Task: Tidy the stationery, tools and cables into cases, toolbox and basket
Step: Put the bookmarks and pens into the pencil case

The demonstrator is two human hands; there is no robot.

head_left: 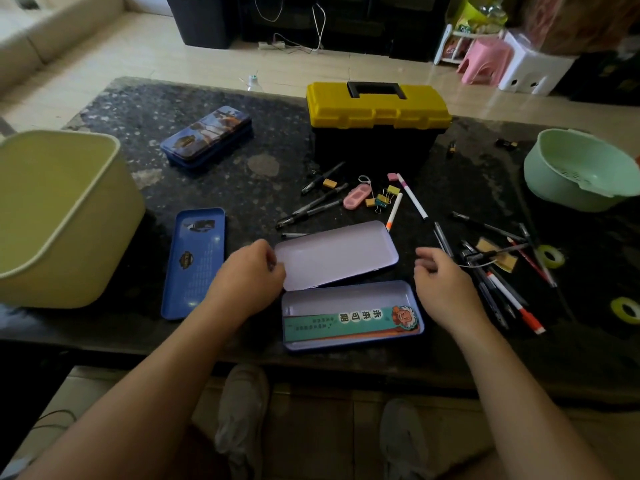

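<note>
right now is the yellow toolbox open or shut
Shut. The toolbox has its yellow lid down flat, with no gap showing along the front.

on the table (263, 174), nearest me: open case (329, 303), a card (346, 322) in its base, its lid (336, 254) lying back behind it. left of it i log a flat tray (194, 261); further left, a bin (104, 244) at the table's end. behind the tray, a closed case (207, 136). toolbox (377, 126) at the back, centre. between toolbox and lid: loose pens (311, 206), binder clips (386, 197). right of the case, a pile of pens (498, 271); two tape rolls (550, 256) beyond it; basket (575, 168) far right, behind them.
</note>
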